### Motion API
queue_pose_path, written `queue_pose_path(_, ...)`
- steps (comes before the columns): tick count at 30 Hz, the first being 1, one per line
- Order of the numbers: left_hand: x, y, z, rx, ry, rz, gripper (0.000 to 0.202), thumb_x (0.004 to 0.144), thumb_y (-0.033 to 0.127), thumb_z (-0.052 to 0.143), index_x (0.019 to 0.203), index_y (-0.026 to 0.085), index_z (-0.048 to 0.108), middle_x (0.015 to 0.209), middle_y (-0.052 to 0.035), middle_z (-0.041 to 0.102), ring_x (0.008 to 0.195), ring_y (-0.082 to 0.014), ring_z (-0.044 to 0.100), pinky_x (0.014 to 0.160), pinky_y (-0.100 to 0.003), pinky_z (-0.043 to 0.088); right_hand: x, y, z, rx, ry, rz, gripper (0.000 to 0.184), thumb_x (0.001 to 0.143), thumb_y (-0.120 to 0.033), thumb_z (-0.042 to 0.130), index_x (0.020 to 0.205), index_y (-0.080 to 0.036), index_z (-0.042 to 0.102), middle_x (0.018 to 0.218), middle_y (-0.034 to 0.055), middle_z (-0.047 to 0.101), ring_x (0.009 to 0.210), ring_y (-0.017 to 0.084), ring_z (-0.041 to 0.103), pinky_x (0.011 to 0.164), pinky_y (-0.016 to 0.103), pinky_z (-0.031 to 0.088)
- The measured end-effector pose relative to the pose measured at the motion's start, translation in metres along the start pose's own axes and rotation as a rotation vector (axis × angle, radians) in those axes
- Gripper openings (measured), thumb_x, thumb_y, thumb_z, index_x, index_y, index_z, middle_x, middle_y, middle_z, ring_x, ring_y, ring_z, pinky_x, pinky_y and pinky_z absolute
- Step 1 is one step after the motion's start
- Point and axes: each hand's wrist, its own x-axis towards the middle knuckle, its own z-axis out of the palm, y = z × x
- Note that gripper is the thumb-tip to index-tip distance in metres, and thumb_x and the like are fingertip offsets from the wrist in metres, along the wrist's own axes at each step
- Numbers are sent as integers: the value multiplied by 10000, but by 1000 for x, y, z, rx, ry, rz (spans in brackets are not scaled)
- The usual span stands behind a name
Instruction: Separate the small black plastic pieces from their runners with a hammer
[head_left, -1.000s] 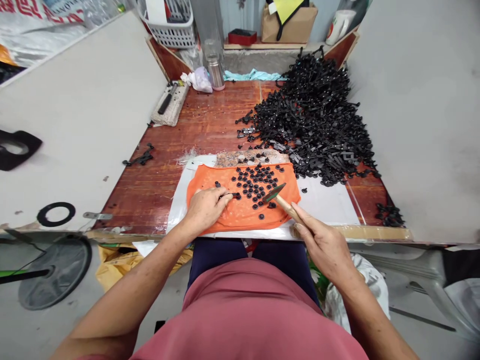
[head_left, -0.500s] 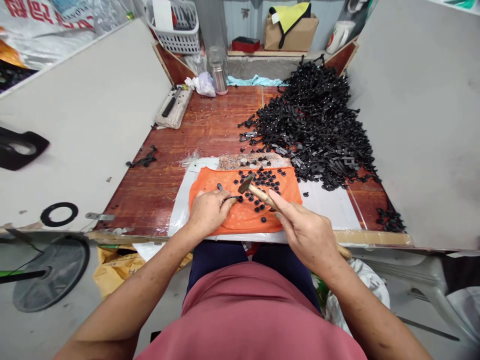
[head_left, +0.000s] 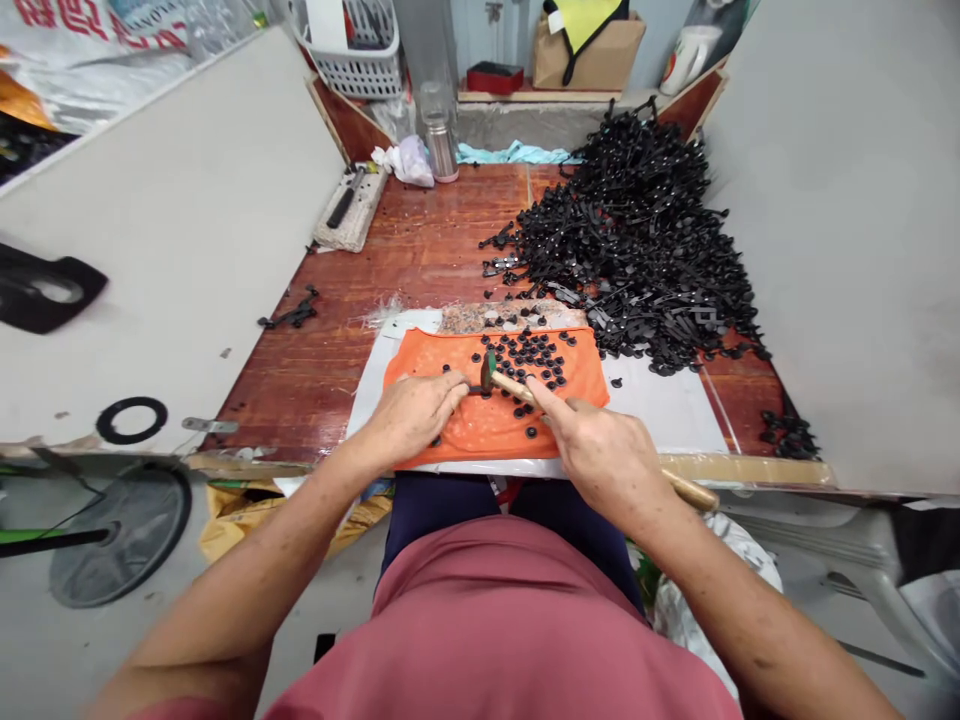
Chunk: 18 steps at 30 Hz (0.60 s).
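My left hand (head_left: 420, 412) rests low over the orange cloth (head_left: 420, 350), its fingertips closed on a narrow black plastic piece (head_left: 475, 389) that points to the right. Most of that piece is hidden under the fingers. In my right hand (head_left: 604, 445) is a hammer (head_left: 516, 386), gripped by its wooden handle with the index finger stretched along it. The dark hammer head hangs at the right end of the black piece; whether they touch I cannot tell. Several small round black parts (head_left: 531, 350) lie scattered on the cloth around the hammer.
A big heap of black plastic parts (head_left: 637, 240) covers the table's right side. A granite slab (head_left: 480, 318) shows behind the cloth. At the back left lie a black-handled tool (head_left: 346, 198) on a pale block and a metal flask (head_left: 441, 148). Pale panels flank both sides.
The hammer head has come down level and slightly nearer the black piece. My left fingers have turned and flattened over that piece, covering its far end. The whole view has shifted slightly.
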Motion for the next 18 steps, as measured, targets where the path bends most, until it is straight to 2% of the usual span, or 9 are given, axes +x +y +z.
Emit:
queue_pose_path(2, -4, -12, -20, 61, 78, 125, 411, 1047, 303, 381, 1352, 267, 654, 1101, -100, 733, 1018, -240, 668, 903, -363, 481, 4, 5, -2, -21, 8, -22, 754, 1009, -195, 495, 1654, -440, 191, 990, 19, 777, 673, 186, 723, 553, 237, 473)
queue_pose_path(4, -6, -22, -38, 122, 99, 288, 399, 1008, 252, 474, 1331, 359, 682, 1286, -101, 680, 1216, -279, 603, 1037, -447, 436, 7, 10, -1, -17, 42, -55, 777, 1001, -180, 499, 1649, -465, 181, 994, 19, 782, 657, 185, 721, 535, 235, 463)
queue_pose_path(6, -6, -26, -47, 114, 7, 454, 393, 962, 193, 558, 1232, 421, 732, 1432, -61, 619, 1377, -303, 510, 1140, -515, 360, 9, 13, 2, 10, 79, -74, 759, 993, -171, 505, 1646, -442, 228, 986, 34, 788, 666, 191, 724, 530, 235, 461)
queue_pose_path(8, -4, -25, -49, 60, -93, 545, 373, 918, 144, 624, 1123, 421, 765, 1478, -19, 602, 1445, -287, 464, 1201, -526, 309, 10, 13, 5, 36, 93, -74, 709, 990, -170, 507, 1633, -393, 309, 971, 51, 793, 688, 196, 728, 538, 233, 468)
queue_pose_path(11, -2, -20, -48, 10, -147, 581, 279, 891, 115, 649, 980, 353, 766, 1447, 0, 636, 1448, -244, 476, 1242, -513, 277, 9, 12, 6, 46, 81, -59, 670, 991, -170, 515, 1621, -347, 367, 964, 63, 797, 694, 188, 728, 563, 227, 486)
queue_pose_path(14, -3, -14, -54, 14, -122, 582, 217, 934, 147, 561, 908, 290, 722, 1389, -12, 673, 1411, -227, 509, 1262, -524, 233, 1, 17, 4, 138, 125, -36, 653, 1007, -176, 509, 1619, -356, 375, 1016, 53, 801, 742, 182, 742, 633, 233, 530)
queue_pose_path(16, -7, -9, -56, 50, -51, 522, 269, 977, 186, 462, 876, 271, 696, 1194, -33, 743, 1262, -224, 609, 1250, -529, 238, -9, 24, 4, 288, 210, 12, 588, 1040, -220, 483, 1605, -361, 403, 1104, 44, 798, 852, 191, 759, 720, 259, 569)
queue_pose_path(18, -13, -2, -51, 83, 32, 383, 314, 1010, 260, 396, 887, 260, 684, 911, -42, 740, 992, -214, 680, 1166, -486, 364, -22, 32, 7, 454, 290, 77, 529, 1068, -270, 455, 1591, -349, 430, 1216, 43, 777, 970, 203, 762, 805, 292, 591)
